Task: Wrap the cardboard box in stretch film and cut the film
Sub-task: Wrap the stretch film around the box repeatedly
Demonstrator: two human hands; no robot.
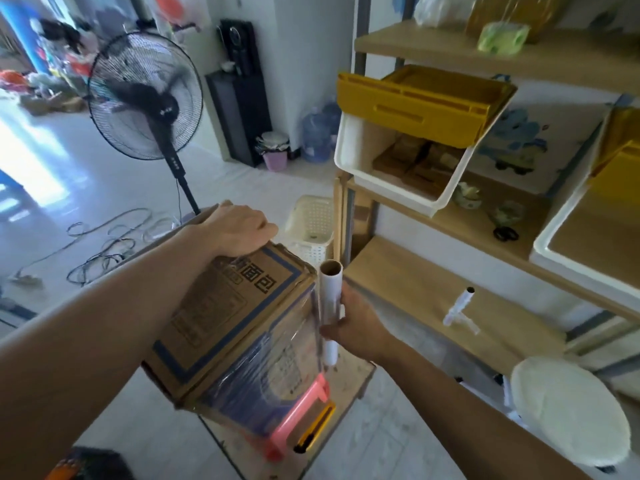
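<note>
Cardboard box, brown with blue printed border and lettering: stands tilted on a small wooden bench, resting partly on a pink plastic stool. Clear stretch film already covers its lower side faces; the top face is bare.

Left hand: palm down on the far top edge of the box, fingers curled over the rim, steadying it. Grip closed on the box edge.

Right hand: grip wrapped round the white roll of stretch film on a cardboard core, held upright just beside the right corner of the box. Film appears to run from roll to box face; the join itself is too blurred to confirm.

Yellow-and-black utility knife: lies on the bench beside the stool, apart from both hands.

Black scissors: on the wooden shelf to the right, well apart.

Step in hand, by judgement: wrapping in progress, cutting not yet begun.

Next move calls for: carrying the roll round the following corner under tension while the left hand turns or braces the box; then a free hand for the knife.
</note>
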